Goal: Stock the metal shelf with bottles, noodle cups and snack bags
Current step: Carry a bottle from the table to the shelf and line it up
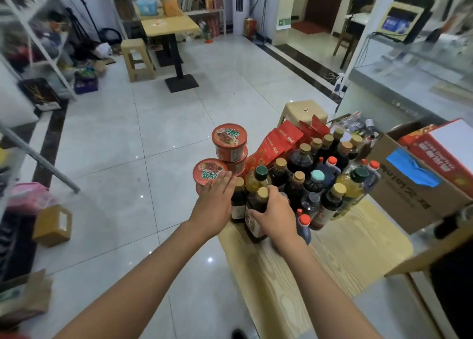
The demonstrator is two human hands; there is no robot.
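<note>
Several dark sauce and yellow oil bottles (pixel 317 182) stand packed together on a light wooden table (pixel 345 256). My right hand (pixel 275 217) grips the nearest dark bottle with a tan cap (pixel 254 218) at the table's front edge. My left hand (pixel 216 201) lies with straight fingers against another dark bottle (pixel 237 204) and a red noodle cup (pixel 208 172). More red noodle cups (pixel 230 141) are stacked behind it. Red snack bags (pixel 279 141) lean behind the bottles. A metal shelf (pixel 38 44) stands at the far left.
A cardboard box (pixel 412 197) with a red carton on top sits at the table's right. A beige stool (pixel 304 109) stands behind the table. A glass counter (pixel 414 82) is at the right. Boxes and bags lie on the tiled floor at left.
</note>
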